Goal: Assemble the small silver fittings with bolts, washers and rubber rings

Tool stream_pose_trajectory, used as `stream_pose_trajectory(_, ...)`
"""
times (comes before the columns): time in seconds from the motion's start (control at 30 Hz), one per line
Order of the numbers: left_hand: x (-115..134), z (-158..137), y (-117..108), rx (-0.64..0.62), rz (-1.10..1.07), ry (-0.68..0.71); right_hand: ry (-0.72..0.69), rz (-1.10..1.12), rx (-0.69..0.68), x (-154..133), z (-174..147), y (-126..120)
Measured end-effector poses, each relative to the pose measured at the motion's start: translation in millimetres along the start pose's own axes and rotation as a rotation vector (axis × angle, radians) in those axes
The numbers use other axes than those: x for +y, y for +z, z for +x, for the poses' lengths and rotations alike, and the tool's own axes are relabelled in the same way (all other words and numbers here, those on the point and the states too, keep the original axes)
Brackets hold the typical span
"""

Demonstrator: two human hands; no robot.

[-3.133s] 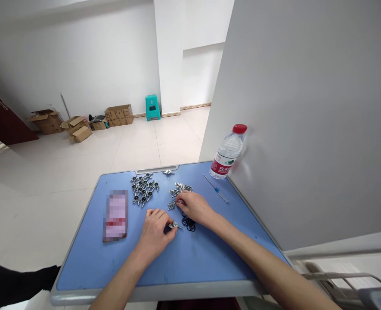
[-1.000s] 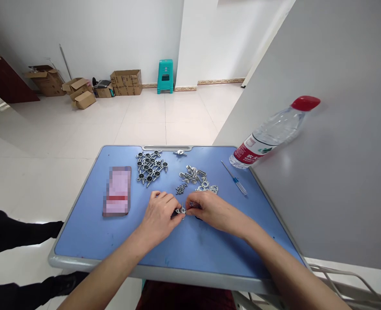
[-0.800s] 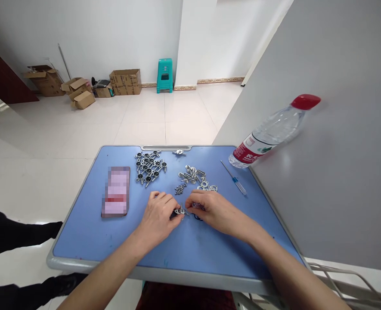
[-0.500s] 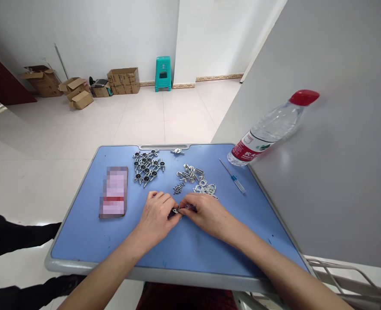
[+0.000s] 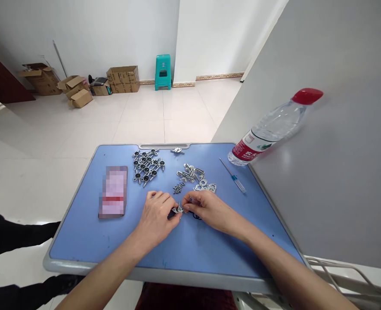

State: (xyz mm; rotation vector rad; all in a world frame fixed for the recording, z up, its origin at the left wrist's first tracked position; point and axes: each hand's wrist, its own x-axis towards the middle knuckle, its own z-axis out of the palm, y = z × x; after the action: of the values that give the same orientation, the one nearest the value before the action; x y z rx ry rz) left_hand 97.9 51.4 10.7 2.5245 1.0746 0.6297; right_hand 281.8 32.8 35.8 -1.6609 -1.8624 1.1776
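My left hand [image 5: 158, 213] pinches a small metal flanged fitting [image 5: 177, 209] between thumb and fingers, and a thin pin stands up from it. Close on its right, my right hand [image 5: 206, 209] has its thumb and fingers curled together. A few tiny metal bits [image 5: 190, 199] show at those fingers, too small to name. Black rings [image 5: 196, 216] lie partly hidden under the right hand. Beyond the hands are a small heap of metal balls or screws [image 5: 178, 188], flat flange plates [image 5: 206, 186] and loose metal stems [image 5: 190, 173].
Several black-centred metal fittings [image 5: 148, 165] sit at the back left, with a single fitting [image 5: 178, 151] near the back edge. A phone [image 5: 115, 191] lies on the left. On the right are a blue-handled screwdriver [image 5: 237, 181] and a water bottle [image 5: 258, 137] against a grey panel [image 5: 332, 163].
My right hand has drawn slightly right, off the fitting, uncovering its upright pin and the black rings. My left hand keeps its hold in nearly the same place.
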Motion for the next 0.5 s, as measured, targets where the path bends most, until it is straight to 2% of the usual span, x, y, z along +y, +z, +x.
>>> stream_pose_trajectory(0.33,0.6,-0.7,1.4,0.000,-0.002,-0.012,-0.024,0.000,0.012,1.4,4.0,5.0)
stream_pose_trajectory(0.5,1.2,-1.1,0.6,0.001,0.008,-0.031,0.013,0.144,-0.019,5.2,6.7,4.9)
